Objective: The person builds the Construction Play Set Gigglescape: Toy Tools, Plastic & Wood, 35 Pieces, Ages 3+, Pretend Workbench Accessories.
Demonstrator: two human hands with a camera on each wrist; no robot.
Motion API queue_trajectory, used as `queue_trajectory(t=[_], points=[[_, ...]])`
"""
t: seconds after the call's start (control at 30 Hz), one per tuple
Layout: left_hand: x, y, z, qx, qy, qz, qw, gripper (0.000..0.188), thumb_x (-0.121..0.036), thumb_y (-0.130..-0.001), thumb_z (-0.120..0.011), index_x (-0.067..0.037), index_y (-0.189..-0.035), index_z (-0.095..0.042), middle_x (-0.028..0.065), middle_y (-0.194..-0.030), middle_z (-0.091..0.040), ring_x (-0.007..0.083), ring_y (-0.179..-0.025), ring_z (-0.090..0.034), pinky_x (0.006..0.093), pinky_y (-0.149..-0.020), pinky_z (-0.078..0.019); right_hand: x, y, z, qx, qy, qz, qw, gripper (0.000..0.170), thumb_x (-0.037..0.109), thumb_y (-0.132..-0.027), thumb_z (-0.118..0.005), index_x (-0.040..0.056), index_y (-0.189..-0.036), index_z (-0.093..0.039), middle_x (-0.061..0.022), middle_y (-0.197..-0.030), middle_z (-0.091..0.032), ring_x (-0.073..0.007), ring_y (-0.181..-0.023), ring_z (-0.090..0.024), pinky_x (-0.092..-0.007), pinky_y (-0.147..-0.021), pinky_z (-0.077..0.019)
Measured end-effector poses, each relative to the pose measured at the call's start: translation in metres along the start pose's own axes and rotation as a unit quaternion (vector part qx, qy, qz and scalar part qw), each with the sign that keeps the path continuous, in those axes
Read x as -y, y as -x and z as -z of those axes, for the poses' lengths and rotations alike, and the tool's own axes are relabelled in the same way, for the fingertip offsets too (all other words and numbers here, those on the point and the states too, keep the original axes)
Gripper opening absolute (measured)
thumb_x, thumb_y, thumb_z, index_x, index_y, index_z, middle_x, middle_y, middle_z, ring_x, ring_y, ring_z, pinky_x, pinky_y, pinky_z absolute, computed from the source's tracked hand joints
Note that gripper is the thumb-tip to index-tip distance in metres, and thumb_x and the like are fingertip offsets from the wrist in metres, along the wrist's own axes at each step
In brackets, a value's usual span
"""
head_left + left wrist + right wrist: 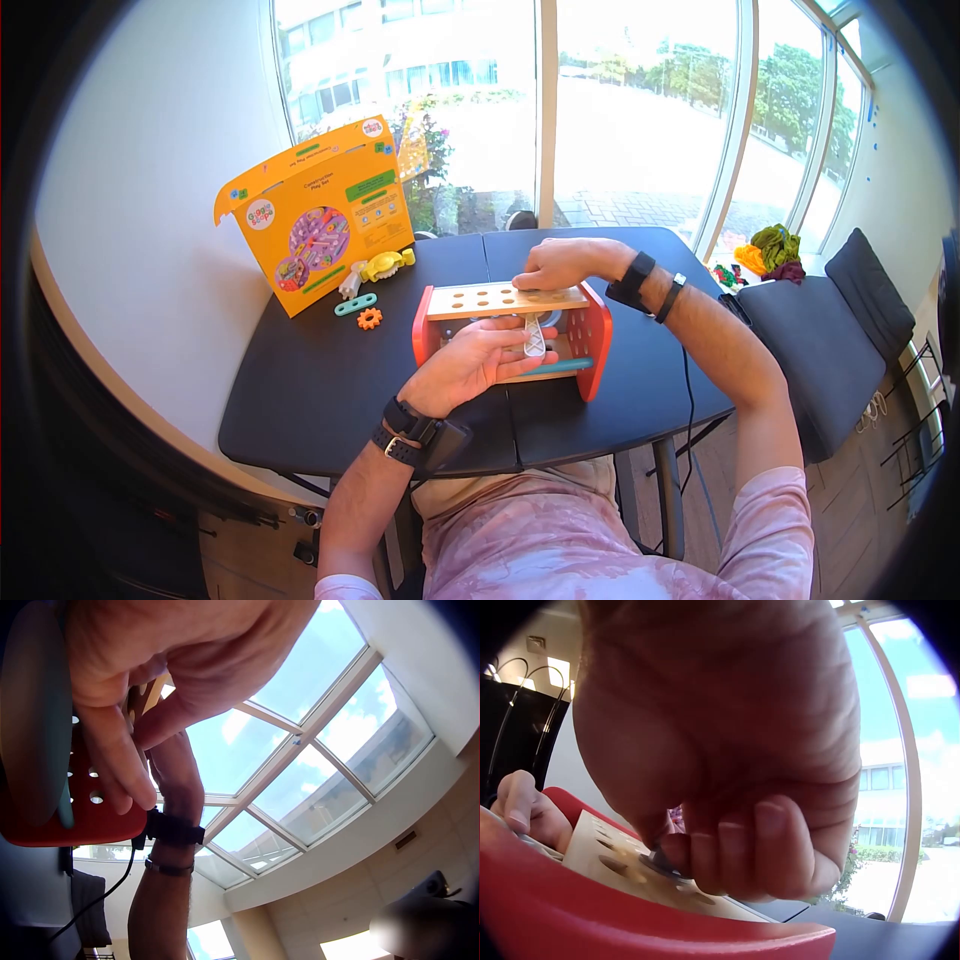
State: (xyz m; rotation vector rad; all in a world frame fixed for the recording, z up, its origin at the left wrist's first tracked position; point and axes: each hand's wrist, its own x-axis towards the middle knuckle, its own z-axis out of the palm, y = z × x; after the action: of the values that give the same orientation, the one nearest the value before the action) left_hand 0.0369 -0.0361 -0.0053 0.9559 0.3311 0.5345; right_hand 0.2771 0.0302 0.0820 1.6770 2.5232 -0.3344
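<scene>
A wooden bench has a pale top board (442,304) with holes and red end panels (598,345). Above the board's right part, my right hand (565,262) has curled fingers; in the right wrist view this hand (735,780) pinches a small grey piece (662,864) against the holed board (592,859). My left hand (468,362), palm up in front of the bench, holds a whitish tool (535,338) with a lattice handle just below the board's front edge. The tool's upper end is hidden. The left wrist view shows the left hand (172,667) beside the red panel (112,829).
On the table's left stand an orange box (370,220), a yellow toy piece (385,265), a white piece (352,280), a teal strip (356,304) and an orange gear (370,319). A dark chair (810,340) and a black cable (690,420) are at the right.
</scene>
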Motion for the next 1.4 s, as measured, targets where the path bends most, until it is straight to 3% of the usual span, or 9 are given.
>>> queue_trajectory(t=[0.1, 0.2, 0.5, 0.7, 0.83, 0.93, 1.07, 1.2, 1.4], points=[[0.0, -0.001, 0.001, -0.002, 0.002, 0.001, 1.0, 0.052, -0.008, -0.116, -0.059, 0.003, -0.165, -0.044, 0.024, -0.157, -0.062, 0.0365, -0.134, -0.072, 0.0331, -0.109, -0.0652, 0.016, 0.008, 0.012, 0.029, 0.044, -0.059, 0.997, 0.064, 0.054, -0.112, -0.051, -0.0019, -0.118, -0.08, -0.0246, -0.107, -0.08, -0.0368, -0.096, -0.075, -0.0464, -0.087, -0.0575], [0.0, 0.0, 0.001, 0.003, 0.0, -0.006, 1.0, 0.052, -0.008, -0.115, -0.059, 0.003, -0.164, -0.044, 0.0243, -0.157, -0.062, 0.0371, -0.134, -0.072, 0.0328, -0.108, -0.0658, -0.002, -0.001, 0.0, -0.001, 0.005, 0.008, 1.0, 0.061, 0.053, -0.112, -0.051, -0.0003, -0.123, -0.078, -0.024, -0.111, -0.079, -0.0359, -0.097, -0.073, -0.0464, -0.087, -0.0565], [0.001, 0.0, 0.001, 0.001, 0.005, -0.004, 1.0, 0.051, -0.007, -0.115, -0.059, 0.003, -0.162, -0.045, 0.0244, -0.157, -0.061, 0.0385, -0.135, -0.071, 0.0328, -0.108, -0.0659, -0.011, 0.001, 0.003, 0.028, -0.019, 0.064, 0.997, 0.061, 0.056, -0.115, -0.052, -0.0001, -0.109, -0.076, -0.0219, -0.1, -0.076, -0.0363, -0.093, -0.07, -0.0468, -0.086, -0.0551], [0.004, 0.002, 0.0, 0.005, -0.033, -0.009, 0.999, 0.054, -0.012, -0.114, -0.064, 0.001, -0.162, -0.046, 0.0208, -0.155, -0.065, 0.0354, -0.132, -0.073, 0.034, -0.106, -0.066, -0.005, 0.015, 0.003, -0.027, 0.006, 0.055, 0.998, 0.066, 0.063, -0.114, -0.053, 0.0011, -0.107, -0.076, -0.0215, -0.092, -0.075, -0.0374, -0.085, -0.07, -0.0484, -0.079, -0.0553], [0.005, 0.026, -0.025, 0.003, -0.052, 0.038, 0.998, 0.058, -0.016, -0.113, -0.066, -0.003, -0.166, -0.046, 0.0159, -0.154, -0.067, 0.0323, -0.125, -0.077, 0.0368, -0.106, -0.0648, 0.002, 0.043, 0.008, -0.112, -0.039, 0.05, 0.992, 0.068, 0.066, -0.112, -0.058, 0.0008, -0.098, -0.075, -0.0195, -0.08, -0.07, -0.0306, -0.074, -0.066, -0.0459, -0.07, -0.0515], [0.008, 0.042, -0.036, 0.027, -0.1, 0.053, 0.993, 0.058, -0.017, -0.113, -0.066, -0.004, -0.167, -0.046, 0.0147, -0.154, -0.067, 0.0313, -0.125, -0.077, 0.0406, -0.105, -0.0648, 0.01, 0.071, 0.013, -0.136, -0.066, 0.048, 0.987, 0.072, 0.067, -0.111, -0.059, 0.0002, -0.091, -0.074, -0.0208, -0.08, -0.07, -0.0368, -0.073, -0.068, -0.049, -0.068, -0.0515], [0.01, 0.054, -0.056, 0.0, -0.196, 0.014, 0.98, 0.048, -0.014, -0.115, -0.063, -0.003, -0.161, -0.051, 0.0149, -0.149, -0.07, 0.0275, -0.126, -0.076, 0.0429, -0.105, -0.0654, 0.031, 0.119, 0.012, -0.208, -0.088, 0.098, 0.969, 0.054, 0.046, -0.114, -0.064, -0.0009, -0.088, -0.069, -0.0207, -0.077, -0.067, -0.0355, -0.066, -0.062, -0.0467, -0.063, -0.0476], [0.012, 0.054, -0.067, -0.008, -0.215, -0.064, 0.974, 0.043, -0.013, -0.116, -0.064, 0.0, -0.157, -0.055, 0.0131, -0.143, -0.072, 0.0224, -0.128, -0.073, 0.0415, -0.106, -0.0652, 0.053, 0.166, 0.008, -0.241, -0.235, 0.135, 0.932, 0.031, 0.029, -0.114, -0.067, -0.0007, -0.113, -0.077, -0.0118, -0.09, -0.076, -0.0216, -0.073, -0.068, -0.0389, -0.067, -0.0522], [0.016, 0.053, -0.073, 0.063, -0.203, -0.124, 0.969, 0.041, -0.012, -0.117, -0.064, 0.004, -0.154, -0.06, 0.0145, -0.142, -0.073, 0.0247, -0.13, -0.073, 0.0417, -0.107, -0.0656, 0.058, 0.191, -0.028, -0.106, -0.371, 0.26, 0.885, 0.027, 0.017, -0.111, -0.073, 0.0025, -0.134, -0.076, -0.0049, -0.115, -0.079, -0.0135, -0.101, -0.074, -0.0318, -0.081, -0.0584]])
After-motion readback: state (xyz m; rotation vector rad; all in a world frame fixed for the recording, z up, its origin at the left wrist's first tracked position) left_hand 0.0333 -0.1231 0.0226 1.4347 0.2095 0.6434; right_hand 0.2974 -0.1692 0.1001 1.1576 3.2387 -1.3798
